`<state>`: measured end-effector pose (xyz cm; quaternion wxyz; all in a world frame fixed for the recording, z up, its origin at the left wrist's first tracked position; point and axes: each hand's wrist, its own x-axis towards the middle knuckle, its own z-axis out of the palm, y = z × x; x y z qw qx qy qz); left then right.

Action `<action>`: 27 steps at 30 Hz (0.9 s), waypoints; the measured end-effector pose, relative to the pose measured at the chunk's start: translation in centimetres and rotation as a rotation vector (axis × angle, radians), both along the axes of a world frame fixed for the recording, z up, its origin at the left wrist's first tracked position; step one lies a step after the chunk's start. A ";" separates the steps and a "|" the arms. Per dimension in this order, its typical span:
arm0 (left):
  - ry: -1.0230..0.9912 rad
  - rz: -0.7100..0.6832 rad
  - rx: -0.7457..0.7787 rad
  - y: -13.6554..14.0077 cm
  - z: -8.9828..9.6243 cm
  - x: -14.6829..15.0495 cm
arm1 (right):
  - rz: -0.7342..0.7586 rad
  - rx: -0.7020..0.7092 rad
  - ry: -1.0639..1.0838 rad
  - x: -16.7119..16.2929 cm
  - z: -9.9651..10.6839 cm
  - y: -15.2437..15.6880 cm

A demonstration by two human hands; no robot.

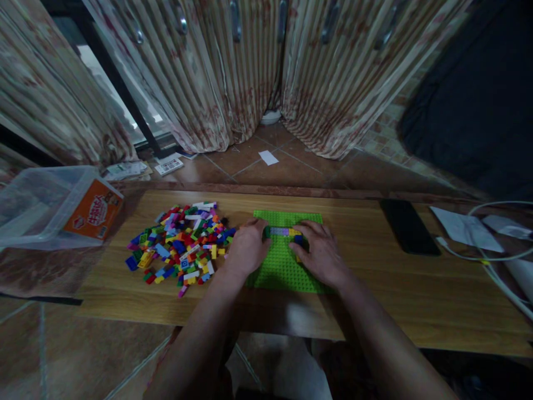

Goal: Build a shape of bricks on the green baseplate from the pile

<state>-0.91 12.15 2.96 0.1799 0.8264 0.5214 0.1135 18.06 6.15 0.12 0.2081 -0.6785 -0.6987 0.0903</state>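
Observation:
A bright green studded baseplate lies on the wooden table, with both of my hands over it. Across its upper part runs a row of toy bricks, pale purple in the middle and yellow toward the right. My left hand is at the row's left end, fingers and thumb closed on a dark green brick. At the other end, my right hand has its thumb and forefinger around yellow and blue bricks, among them a dark blue brick. Its fingers partly hide these bricks.
A loose pile of many-coloured bricks spreads left of the baseplate. A clear plastic bin with an orange label stands beyond it. On the right lie a black phone, white paper and white cables. Curtains hang behind the table.

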 end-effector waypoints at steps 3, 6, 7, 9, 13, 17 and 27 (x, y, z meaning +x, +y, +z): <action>-0.007 -0.031 0.004 -0.1 0.0 0.1 | 0.001 -0.009 0.001 0.0 0.1 0.0; 0.003 -0.009 0.007 -0.1 0.2 0.1 | 0.005 -0.011 0.003 0.0 0.2 0.0; 0.012 0.013 0.010 -0.1 0.2 0.1 | 0.006 -0.009 0.005 0.0 0.2 0.0; 0.025 0.051 0.018 -0.1 0.3 0.0 | 0.007 -0.005 0.008 0.1 0.3 0.0; -0.015 0.047 0.035 0.1 0.0 -0.1 | 0.002 0.003 0.007 0.1 0.3 -0.1; -0.074 0.039 0.001 0.5 -0.4 -0.2 | 0.002 0.008 0.003 0.0 0.3 -0.1; -0.156 -0.040 -0.043 0.7 -0.8 -0.3 | 0.008 -0.011 -0.010 0.0 0.4 -0.1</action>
